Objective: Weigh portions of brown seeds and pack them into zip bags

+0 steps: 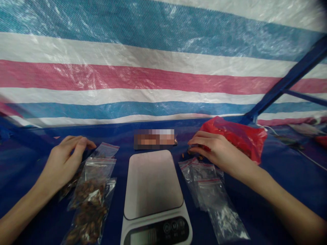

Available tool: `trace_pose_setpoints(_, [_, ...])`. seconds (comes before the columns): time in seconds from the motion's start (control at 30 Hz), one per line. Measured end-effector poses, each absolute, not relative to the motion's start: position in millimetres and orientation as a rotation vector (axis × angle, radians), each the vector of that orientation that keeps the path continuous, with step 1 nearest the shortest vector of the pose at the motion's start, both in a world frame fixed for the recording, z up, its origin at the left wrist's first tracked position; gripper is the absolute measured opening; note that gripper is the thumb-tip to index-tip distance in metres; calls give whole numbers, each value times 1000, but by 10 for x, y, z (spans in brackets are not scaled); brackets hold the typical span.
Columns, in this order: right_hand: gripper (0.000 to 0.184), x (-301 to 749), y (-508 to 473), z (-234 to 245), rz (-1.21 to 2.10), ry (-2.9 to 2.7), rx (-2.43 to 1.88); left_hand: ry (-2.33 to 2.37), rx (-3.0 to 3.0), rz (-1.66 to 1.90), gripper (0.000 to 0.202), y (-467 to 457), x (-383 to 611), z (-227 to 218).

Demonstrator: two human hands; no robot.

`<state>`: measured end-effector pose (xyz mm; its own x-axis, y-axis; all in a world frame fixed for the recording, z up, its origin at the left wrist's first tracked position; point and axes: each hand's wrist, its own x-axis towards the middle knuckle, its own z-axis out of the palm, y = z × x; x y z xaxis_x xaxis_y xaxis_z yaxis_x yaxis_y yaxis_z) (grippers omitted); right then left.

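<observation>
My left hand [66,157] is at the left with fingers loosely bent, beside several clear zip bags. Nothing shows in its grasp. Those filled zip bags [89,190] overlap and hold brown, nut-like pieces. My right hand [214,147] reaches in front of a red plastic bag [251,136], thumb and fingertips slightly apart just above the blue surface. A few small brown pieces [183,155] lie near those fingertips; whether one is between them is unclear. Below this hand lie several flat, unfilled zip bags [214,200]. A kitchen scale [154,185] with a bare metal plate stands between both hands.
Behind the scale lies a flat object, blurred out by pixels [154,139]. The blue work surface [117,136] backs onto a striped plastic sheet [143,78]. A blue frame bar [288,76] slants up at the right, with a white cable [310,160] below it.
</observation>
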<state>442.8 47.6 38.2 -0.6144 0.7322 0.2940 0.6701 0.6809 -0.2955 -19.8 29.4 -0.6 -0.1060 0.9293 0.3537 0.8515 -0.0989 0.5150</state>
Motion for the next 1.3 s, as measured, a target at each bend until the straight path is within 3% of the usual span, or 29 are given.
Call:
trace_pose_setpoints(0.43, [18, 4502, 504, 377, 147, -2451, -1151, 2036, 2035, 963, 45, 297, -182, 23])
trace_pose_setpoints(0.53, [44, 4529, 490, 348, 188, -2521, -1234, 2034, 2020, 960, 46, 290, -169, 32])
trace_pose_setpoints(0.73, [33, 4407, 567, 171, 288, -2542, -1257, 2048, 1997, 958, 45, 282, -187, 9])
trace_pose_setpoints(0.9, [59, 4420, 598, 211, 280, -2398, -1199, 2051, 2010, 926, 46, 294, -201, -10])
trace_pose_setpoints(1.1, [31, 4644, 629, 332, 209, -2452, -1247, 2046, 2046, 992, 43, 285, -202, 0])
trace_pose_setpoints(1.3, [24, 4649, 658, 186, 97, -2646, -1300, 2052, 2015, 940, 46, 289, -207, 8])
